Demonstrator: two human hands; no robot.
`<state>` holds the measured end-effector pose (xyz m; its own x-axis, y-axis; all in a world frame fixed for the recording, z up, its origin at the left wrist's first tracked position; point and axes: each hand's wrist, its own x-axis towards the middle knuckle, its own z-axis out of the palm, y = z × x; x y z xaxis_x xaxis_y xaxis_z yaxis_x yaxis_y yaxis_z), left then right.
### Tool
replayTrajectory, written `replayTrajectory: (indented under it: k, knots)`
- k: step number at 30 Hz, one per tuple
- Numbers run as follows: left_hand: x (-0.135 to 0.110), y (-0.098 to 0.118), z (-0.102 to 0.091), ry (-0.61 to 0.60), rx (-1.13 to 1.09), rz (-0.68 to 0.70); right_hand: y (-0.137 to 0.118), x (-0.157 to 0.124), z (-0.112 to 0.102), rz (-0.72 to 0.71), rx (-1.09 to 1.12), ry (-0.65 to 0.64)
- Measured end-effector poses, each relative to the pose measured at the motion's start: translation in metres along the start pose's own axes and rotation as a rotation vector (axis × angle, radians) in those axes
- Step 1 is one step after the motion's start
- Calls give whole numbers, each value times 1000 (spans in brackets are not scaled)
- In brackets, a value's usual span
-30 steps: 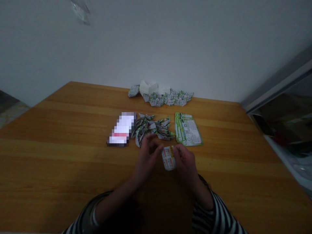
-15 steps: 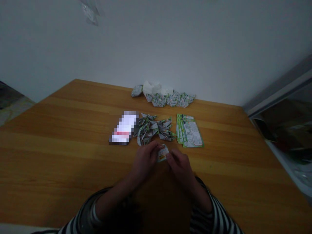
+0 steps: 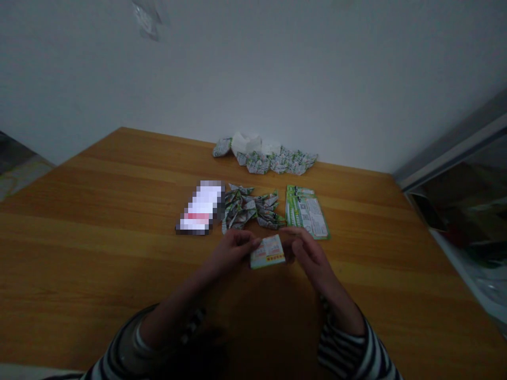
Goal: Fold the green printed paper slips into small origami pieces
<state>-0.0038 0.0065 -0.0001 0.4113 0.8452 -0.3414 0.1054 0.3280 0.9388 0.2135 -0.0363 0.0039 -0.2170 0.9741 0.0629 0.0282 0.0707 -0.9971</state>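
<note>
Wooden bench (image 3: pixel 95 227) under dim light, far edge against a pale wall (image 3: pixel 317 79). At far left of the working area, a white-and-pink rectangle (image 3: pixel 200 207) lying flat, pixelated, kind impossible to tell. Just right of it, a loose pile of folded paper pieces (image 3: pixel 249 207), green, white and grey print, sharply creased, overlapping one another. Left hand (image 3: pixel 232 252) directly in front of the pile, fingers closed and pinching the left edge of a small printed card (image 3: pixel 268 252), white with orange and yellow markings. Card held roughly flat between both hands, near the middle of the bench, in front of the pile and the sheets; contact with the bench not possible to judge. Right hand (image 3: pixel 307 253) narrowed around the card's right edge, fingertips partly hidden behind it. Further right, a flat stack of green printed sheets (image 3: pixel 307 211), just beyond the right hand, uncut and unfolded as far as visible. Along the back of the bench, a row of folded paper pieces (image 3: pixel 273 162) with a crumpled white paper (image 3: pixel 246 142) among them. Progress, as judged from the layout: many pieces folded in two groups, flat sheets remaining, one card in hand.
</note>
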Motion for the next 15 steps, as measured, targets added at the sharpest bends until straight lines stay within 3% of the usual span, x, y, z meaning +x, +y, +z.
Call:
replayTrajectory:
  k: [3, 6, 15]
  knots:
    - [-2, 2, -3, -153, -26, -52, -7, 1, -18, 5, -54, -192]
    - [-4, 3, -2, -214, -47, -55, -8, 3, -23, -30, -108, -299]
    - [0, -4, 7, -115, -100, -25, 0, 2, -2, -142, -196, -149]
